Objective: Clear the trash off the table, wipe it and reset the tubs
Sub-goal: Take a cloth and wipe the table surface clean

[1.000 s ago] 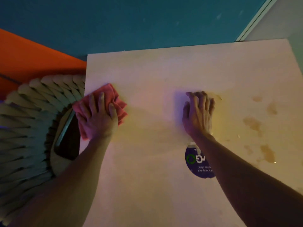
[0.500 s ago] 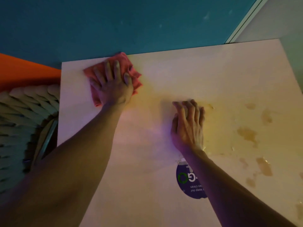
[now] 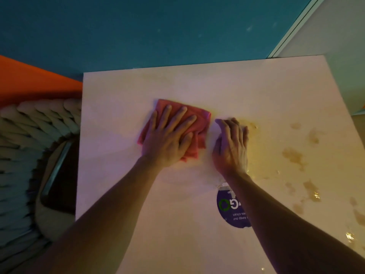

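Two hands are on the table (image 3: 122, 194) as I watch from my end. At nine o'clock, off the table's edge, sits a woven chair (image 3: 29, 135) with a dark flat object (image 3: 59, 175) on its seat; I cannot tell what it is. My left hand (image 3: 167, 141) lies flat with fingers straight and spread, pressing down on the pink cloth (image 3: 199, 123) near the table's middle, grasping nothing. That cloth is folded and crumpled, its long axis running from seven o'clock to one o'clock. Just beside it, my right hand (image 3: 231, 147) rests palm down on the bare top, fingers bent at the knuckles, holding nothing. At five o'clock of that hand, a round purple sticker (image 3: 229, 208) shows beside my forearm. Brownish wet stains (image 3: 292, 157) spread toward three o'clock.
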Action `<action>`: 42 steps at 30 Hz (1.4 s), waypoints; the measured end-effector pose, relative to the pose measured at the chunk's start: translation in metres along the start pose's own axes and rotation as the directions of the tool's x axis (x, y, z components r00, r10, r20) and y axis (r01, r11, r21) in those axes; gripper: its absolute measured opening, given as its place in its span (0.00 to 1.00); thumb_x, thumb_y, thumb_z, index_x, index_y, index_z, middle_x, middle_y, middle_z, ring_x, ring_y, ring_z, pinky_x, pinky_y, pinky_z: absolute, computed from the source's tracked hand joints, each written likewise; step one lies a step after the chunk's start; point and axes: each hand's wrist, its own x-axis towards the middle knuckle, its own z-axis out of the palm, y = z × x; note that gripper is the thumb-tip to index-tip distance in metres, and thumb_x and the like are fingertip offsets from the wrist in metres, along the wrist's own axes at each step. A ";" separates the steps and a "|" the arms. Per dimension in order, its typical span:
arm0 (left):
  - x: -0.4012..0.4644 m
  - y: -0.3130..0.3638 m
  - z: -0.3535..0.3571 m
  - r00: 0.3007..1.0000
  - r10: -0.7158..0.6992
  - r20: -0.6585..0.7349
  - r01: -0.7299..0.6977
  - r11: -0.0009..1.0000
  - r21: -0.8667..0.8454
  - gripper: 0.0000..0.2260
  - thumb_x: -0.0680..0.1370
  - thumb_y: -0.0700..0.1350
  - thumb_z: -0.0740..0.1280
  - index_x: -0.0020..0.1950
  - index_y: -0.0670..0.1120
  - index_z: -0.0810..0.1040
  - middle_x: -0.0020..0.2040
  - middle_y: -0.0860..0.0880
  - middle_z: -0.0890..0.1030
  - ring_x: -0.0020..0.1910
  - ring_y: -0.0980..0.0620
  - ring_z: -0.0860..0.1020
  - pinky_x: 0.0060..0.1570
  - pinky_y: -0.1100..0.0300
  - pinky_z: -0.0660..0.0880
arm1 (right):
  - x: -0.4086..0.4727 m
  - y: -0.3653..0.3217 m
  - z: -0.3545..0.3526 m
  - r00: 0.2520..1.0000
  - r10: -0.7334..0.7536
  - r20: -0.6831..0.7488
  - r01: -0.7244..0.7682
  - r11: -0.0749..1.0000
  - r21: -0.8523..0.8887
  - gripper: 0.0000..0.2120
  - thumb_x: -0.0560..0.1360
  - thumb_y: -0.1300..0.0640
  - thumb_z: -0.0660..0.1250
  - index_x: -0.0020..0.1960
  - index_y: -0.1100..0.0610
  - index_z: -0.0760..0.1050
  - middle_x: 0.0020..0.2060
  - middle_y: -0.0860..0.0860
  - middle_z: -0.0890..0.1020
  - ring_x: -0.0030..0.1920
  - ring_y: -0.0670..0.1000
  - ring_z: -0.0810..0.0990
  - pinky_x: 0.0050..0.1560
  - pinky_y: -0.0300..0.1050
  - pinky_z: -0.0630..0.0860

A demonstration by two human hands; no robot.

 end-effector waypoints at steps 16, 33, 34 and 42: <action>0.118 0.026 0.009 0.955 -0.296 0.022 0.297 0.952 -0.067 0.29 0.81 0.62 0.45 0.82 0.54 0.55 0.83 0.46 0.53 0.79 0.32 0.50 0.73 0.29 0.48 | 0.005 -0.001 0.003 1.000 0.011 0.017 -0.010 1.000 -0.017 0.27 0.73 0.62 0.57 0.72 0.54 0.69 0.67 0.56 0.72 0.75 0.59 0.64 0.75 0.65 0.55; -0.025 0.024 0.009 0.759 -0.649 -0.062 0.625 0.751 -0.214 0.26 0.80 0.53 0.56 0.76 0.45 0.68 0.79 0.45 0.65 0.77 0.34 0.61 0.73 0.32 0.56 | 0.004 0.001 -0.001 0.999 -0.016 0.029 0.017 0.999 -0.041 0.31 0.72 0.62 0.62 0.76 0.54 0.65 0.65 0.56 0.73 0.73 0.59 0.64 0.74 0.65 0.57; -0.025 0.032 0.010 0.741 -0.670 -0.044 0.650 0.731 -0.208 0.26 0.80 0.54 0.54 0.76 0.45 0.68 0.79 0.45 0.64 0.78 0.35 0.60 0.74 0.31 0.54 | 0.004 0.001 -0.001 0.999 -0.020 0.026 0.021 0.999 -0.041 0.31 0.72 0.62 0.61 0.76 0.54 0.65 0.66 0.56 0.73 0.73 0.59 0.64 0.74 0.65 0.57; -0.020 0.052 0.011 0.690 -0.723 -0.028 0.716 0.688 -0.116 0.28 0.81 0.56 0.51 0.80 0.46 0.62 0.82 0.46 0.57 0.80 0.38 0.54 0.75 0.33 0.47 | 0.003 0.005 0.000 0.999 -0.017 0.034 0.015 0.997 0.071 0.29 0.73 0.63 0.61 0.74 0.55 0.67 0.69 0.56 0.72 0.77 0.57 0.62 0.76 0.65 0.52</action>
